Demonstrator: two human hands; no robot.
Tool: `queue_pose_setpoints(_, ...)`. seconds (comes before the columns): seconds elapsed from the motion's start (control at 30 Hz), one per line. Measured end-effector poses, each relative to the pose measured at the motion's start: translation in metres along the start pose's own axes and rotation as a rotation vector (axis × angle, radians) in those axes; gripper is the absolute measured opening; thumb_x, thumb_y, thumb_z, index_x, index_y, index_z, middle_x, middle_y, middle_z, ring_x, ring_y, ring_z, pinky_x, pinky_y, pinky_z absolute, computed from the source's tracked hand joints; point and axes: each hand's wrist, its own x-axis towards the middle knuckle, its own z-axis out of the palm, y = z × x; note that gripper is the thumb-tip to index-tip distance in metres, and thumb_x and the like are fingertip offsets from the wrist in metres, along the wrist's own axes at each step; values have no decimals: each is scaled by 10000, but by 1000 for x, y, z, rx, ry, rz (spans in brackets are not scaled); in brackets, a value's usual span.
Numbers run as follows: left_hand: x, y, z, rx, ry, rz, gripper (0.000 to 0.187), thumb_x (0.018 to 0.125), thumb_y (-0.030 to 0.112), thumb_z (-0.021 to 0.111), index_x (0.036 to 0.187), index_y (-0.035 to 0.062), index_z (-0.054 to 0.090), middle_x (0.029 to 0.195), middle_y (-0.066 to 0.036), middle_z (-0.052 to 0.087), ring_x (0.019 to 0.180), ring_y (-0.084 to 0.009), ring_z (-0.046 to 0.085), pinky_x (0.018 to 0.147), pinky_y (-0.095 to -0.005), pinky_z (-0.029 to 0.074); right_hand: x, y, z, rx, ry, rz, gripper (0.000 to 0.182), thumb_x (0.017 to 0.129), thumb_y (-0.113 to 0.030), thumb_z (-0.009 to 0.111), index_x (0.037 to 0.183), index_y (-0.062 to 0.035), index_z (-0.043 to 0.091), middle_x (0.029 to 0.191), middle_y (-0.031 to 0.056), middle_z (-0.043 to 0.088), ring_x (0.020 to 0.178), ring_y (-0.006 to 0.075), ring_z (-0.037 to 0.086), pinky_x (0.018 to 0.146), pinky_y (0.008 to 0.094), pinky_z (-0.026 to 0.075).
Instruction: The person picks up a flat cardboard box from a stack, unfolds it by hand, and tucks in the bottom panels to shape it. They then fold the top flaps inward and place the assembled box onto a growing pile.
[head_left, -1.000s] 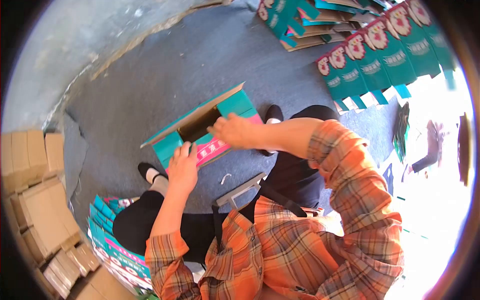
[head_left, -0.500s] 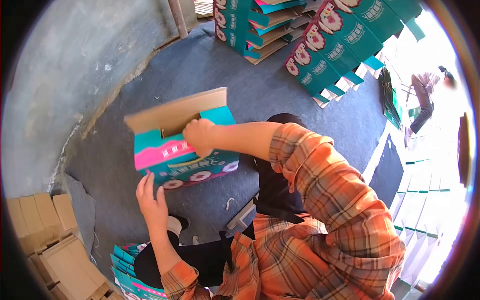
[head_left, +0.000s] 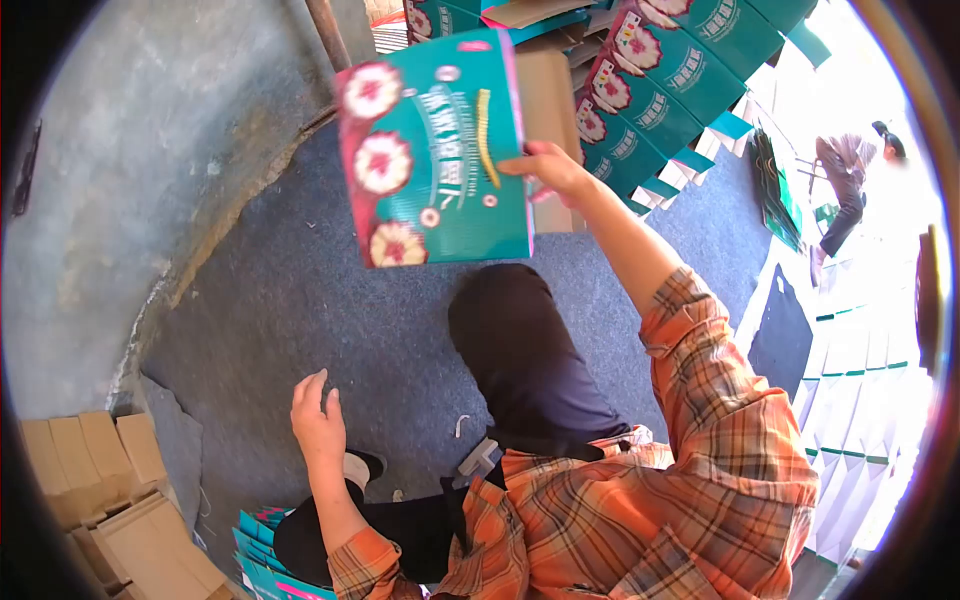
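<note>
A teal and pink printed cardboard box [head_left: 450, 150] is held up in front of the stacks, tilted on its side, with its large printed face toward me. My right hand [head_left: 550, 175] grips it at its right edge, beside the raised brown flap [head_left: 552, 120]; some of the fingers are hidden behind that edge. Low on the left, my left hand [head_left: 318, 415] hovers apart from the box, holding nothing, its thumb and fingers apart.
Teal boxes [head_left: 680, 80] are stacked at the upper right, with more behind the held box. Brown cardboard pieces [head_left: 150, 545] lie lower left, near folded teal cartons [head_left: 262, 545]. A concrete wall [head_left: 200, 130] bounds the left. Another person [head_left: 848, 190] bends over at far right.
The box has gone up off the floor toward the back stacks and turned over in my right hand. My left hand has come off it and dropped slightly lower.
</note>
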Motion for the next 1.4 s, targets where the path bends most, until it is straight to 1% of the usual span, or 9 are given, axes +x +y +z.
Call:
queue_pose_setpoints(0.37, -6, -7, 23, 11, -243, -23, 321, 810, 48, 618, 1129, 15, 620, 1118, -180, 605, 1036, -363, 582, 893, -395, 465, -26, 209, -51, 668, 357, 399, 276, 813, -335, 686, 876, -72, 626, 754, 42, 547, 732, 190, 567, 743, 534, 529)
queue_pose_setpoints(0.43, -6, -5, 27, 9, -275, -56, 320, 810, 45, 618, 1129, 15, 620, 1118, -183, 604, 1035, -362, 584, 890, -393, 467, -18, 234, -54, 703, 384, 428, 290, 820, -344, 680, 900, -72, 622, 769, 52, 551, 732, 196, 562, 770, 552, 523)
queue_pose_setpoints(0.5, -5, -6, 30, 3, -302, -90, 319, 811, 41, 617, 1129, 15, 620, 1119, -187, 603, 1034, -360, 585, 886, -392, 468, -10, 249, -57, 741, 390, 429, 464, 831, -411, 651, 1120, -56, 581, 1050, 134, 599, 1016, 300, 576, 902, 593, 442)
queue_pose_setpoints(0.63, -3, -9, 36, 28, -348, -123, 317, 812, 42, 619, 1128, 14, 619, 1124, -184, 604, 1030, -360, 589, 877, -395, 472, 4, 262, -65, 815, 476, 432, 320, 832, -347, 669, 993, -81, 593, 867, 80, 537, 811, 229, 556, 803, 556, 509)
queue_pose_setpoints(0.93, -5, -16, 42, 27, -378, -144, 320, 801, 48, 633, 1119, 14, 620, 1083, -181, 619, 988, -364, 602, 842, -396, 487, 36, 298, -59, 773, 589, 482, 514, 876, -397, 569, 1290, -121, 438, 1301, 173, 447, 1040, 350, 540, 868, 572, 455)
queue_pose_setpoints(1.03, -3, -10, 36, 33, -346, -146, 322, 799, 54, 640, 1117, 13, 619, 1074, -171, 623, 981, -356, 605, 836, -398, 488, 41, 302, -61, 779, 605, 433, 520, 875, -386, 600, 1293, -126, 433, 1239, 208, 470, 1077, 390, 514, 875, 600, 447)
queue_pose_setpoints(1.23, 3, -6, 24, 35, -250, -51, 306, 798, 70, 648, 1102, 40, 628, 1042, -131, 637, 950, -328, 617, 809, -394, 497, 46, 308, -75, 346, 823, 437, 463, 878, -297, 581, 1317, -247, 444, 1117, 42, 520, 932, 289, 543, 762, 503, 494)
queue_pose_setpoints(1.33, 11, 6, 18, 14, -164, 13, 285, 804, 84, 649, 1087, 57, 636, 1025, -119, 641, 933, -318, 620, 793, -390, 501, 34, 349, -104, 679, 676, 228, 432, 878, -240, 561, 1305, -246, 490, 1079, 25, 554, 888, 246, 564, 713, 455, 502)
queue_pose_setpoints(1.4, 5, 9, 3, -9, -94, 57, 268, 814, 106, 646, 1078, 64, 636, 1007, -115, 641, 922, -315, 621, 780, -389, 505, 3, 318, -72, 364, 713, 206, 383, 888, -178, 529, 1271, -170, 543, 1056, 38, 594, 877, 195, 593, 666, 367, 510)
